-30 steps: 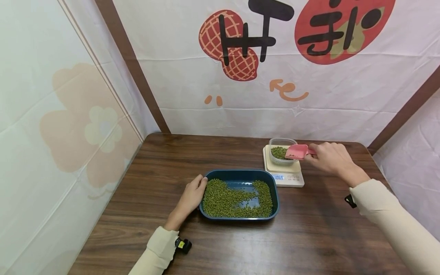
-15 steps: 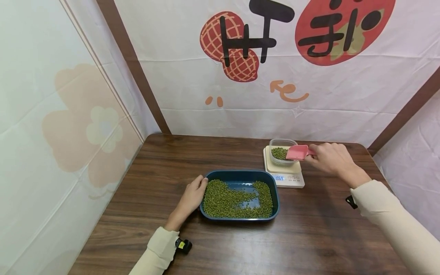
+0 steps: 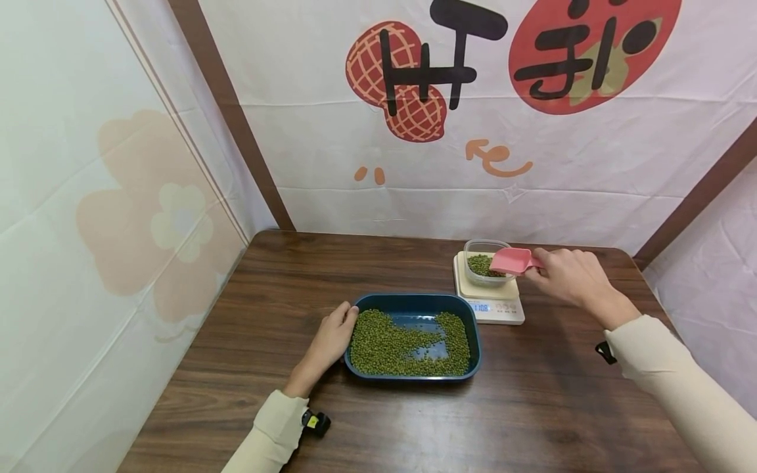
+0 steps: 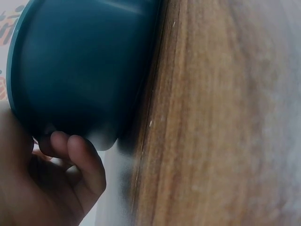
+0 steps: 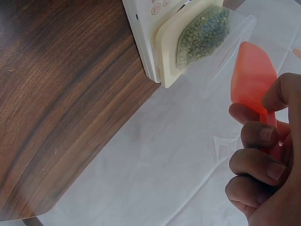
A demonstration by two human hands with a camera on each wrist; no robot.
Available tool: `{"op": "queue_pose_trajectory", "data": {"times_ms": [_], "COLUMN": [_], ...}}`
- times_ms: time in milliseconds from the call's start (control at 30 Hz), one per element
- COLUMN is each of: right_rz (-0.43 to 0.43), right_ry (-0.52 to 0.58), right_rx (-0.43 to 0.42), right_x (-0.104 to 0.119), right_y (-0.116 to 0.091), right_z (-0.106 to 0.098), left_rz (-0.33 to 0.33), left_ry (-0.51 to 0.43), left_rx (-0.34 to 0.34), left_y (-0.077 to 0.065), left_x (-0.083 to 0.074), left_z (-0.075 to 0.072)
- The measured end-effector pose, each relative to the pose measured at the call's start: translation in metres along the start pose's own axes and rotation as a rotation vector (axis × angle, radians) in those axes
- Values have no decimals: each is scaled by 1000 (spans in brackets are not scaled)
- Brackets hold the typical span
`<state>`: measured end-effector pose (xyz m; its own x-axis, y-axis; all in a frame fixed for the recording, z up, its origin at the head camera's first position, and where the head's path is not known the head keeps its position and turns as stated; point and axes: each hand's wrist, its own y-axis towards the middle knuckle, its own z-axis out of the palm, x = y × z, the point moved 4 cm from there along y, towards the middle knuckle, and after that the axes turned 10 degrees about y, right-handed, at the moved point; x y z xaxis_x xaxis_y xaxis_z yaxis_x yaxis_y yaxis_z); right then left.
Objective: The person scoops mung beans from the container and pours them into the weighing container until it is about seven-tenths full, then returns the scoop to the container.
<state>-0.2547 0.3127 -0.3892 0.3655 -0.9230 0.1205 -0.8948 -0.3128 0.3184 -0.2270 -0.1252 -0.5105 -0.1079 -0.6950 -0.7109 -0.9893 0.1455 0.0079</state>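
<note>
My left hand (image 3: 332, 336) grips the left rim of a dark blue rectangular tray (image 3: 408, 302), fingers curled against its outer wall in the left wrist view. Green mung beans (image 3: 384, 345) cover much of the tray's floor, with a bare patch at the middle right. My right hand (image 3: 570, 279) holds a pink scoop (image 3: 510, 261) by its handle, the blade tilted over the right rim of a clear plastic container (image 3: 486, 280). More mung beans (image 5: 204, 34) lie in that container. It stands on a white kitchen scale (image 3: 503, 312), whose lit display appears to read 110.8.
The dark wood table (image 3: 284, 276) carries the tray near its middle and the scale toward the back right. A white printed cloth (image 3: 331, 203) hangs behind the table's far edge, with another cloth panel (image 3: 118, 315) along the left side.
The scale reading has risen from about 106.9 to 110.8. The scoop has tipped slightly over the container, and the beans seen in its blade earlier no longer show. My left hand stays put.
</note>
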Motion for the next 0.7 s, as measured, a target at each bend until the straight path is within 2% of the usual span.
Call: {"op": "queue_pose_trajectory", "data": {"times_ms": [433,700], "right_rz": [5,-13], "right_ry": [4,10], "right_rx": [-11,-16], "right_x": [3,16], "right_y": [-4,-7], "right_z": [-4,-9], "left_rz": [-3,-4], "left_ry": [5,7], "left_rx": [-1,-18], "left_y": [1,1], "left_x": [1,-2], "left_z": [0,-1]}}
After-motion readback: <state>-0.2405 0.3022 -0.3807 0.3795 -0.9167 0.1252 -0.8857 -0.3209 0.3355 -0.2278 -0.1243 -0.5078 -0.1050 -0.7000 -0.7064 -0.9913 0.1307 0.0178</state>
